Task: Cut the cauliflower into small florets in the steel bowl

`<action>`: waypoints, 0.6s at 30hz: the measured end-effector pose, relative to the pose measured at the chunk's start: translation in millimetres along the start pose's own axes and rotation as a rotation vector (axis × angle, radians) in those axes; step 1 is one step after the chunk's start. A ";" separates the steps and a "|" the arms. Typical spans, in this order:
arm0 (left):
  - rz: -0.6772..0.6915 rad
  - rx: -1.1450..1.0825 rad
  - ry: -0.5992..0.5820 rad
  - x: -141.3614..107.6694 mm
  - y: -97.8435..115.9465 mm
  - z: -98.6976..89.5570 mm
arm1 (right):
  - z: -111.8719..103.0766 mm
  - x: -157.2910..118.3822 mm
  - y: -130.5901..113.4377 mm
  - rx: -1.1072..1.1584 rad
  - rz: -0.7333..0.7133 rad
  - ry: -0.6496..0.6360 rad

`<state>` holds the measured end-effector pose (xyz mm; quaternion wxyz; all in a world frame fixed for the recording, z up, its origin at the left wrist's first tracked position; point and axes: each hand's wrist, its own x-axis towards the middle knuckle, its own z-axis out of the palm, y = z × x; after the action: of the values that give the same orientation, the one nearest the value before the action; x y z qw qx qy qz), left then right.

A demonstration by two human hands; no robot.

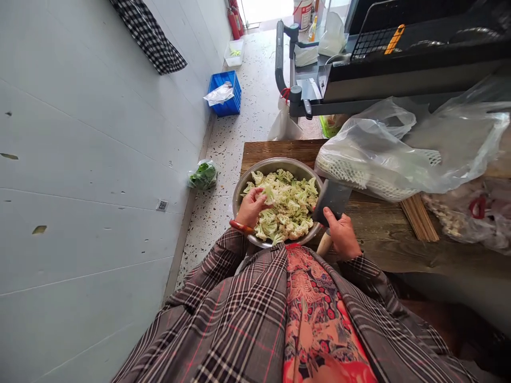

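Note:
A round metal bowl [244, 183] full of cut cauliflower florets [289, 210] sits at the near left corner of a wooden table [383, 234]. My left hand [251, 206] reaches into the bowl from the left and grips a floret [270, 194]. My right hand [341, 234] is closed around the wooden handle of a cleaver [333, 201], whose wide blade stands at the bowl's right rim. An orange bangle [240, 227] circles my left wrist.
Clear plastic bags [399, 154] and foam netting lie on the table right of the bowl, beside bamboo skewers [417, 215]. A bagged bunch of greens [203, 174] and a blue crate [226, 93] stand on the floor by the wall. A dark metal cart [359, 69] stands behind.

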<state>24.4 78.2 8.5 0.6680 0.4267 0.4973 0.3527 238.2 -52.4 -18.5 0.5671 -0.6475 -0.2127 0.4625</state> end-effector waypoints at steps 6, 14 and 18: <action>0.238 0.422 0.104 41.1 1.0 -1.7 | -10.7 4.7 15.1 0.099 0.148 0.183; 0.526 0.812 -0.167 71.6 -6.2 35.7 | -1.7 8.8 43.8 0.169 0.285 0.124; 0.503 0.873 -0.525 68.1 -33.4 67.7 | -3.1 13.8 61.5 0.142 0.254 0.222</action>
<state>108.8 111.4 -37.5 0.4263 0.8419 0.2973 0.1449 232.1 -59.5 -80.9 0.5684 -0.6745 -0.0321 0.4701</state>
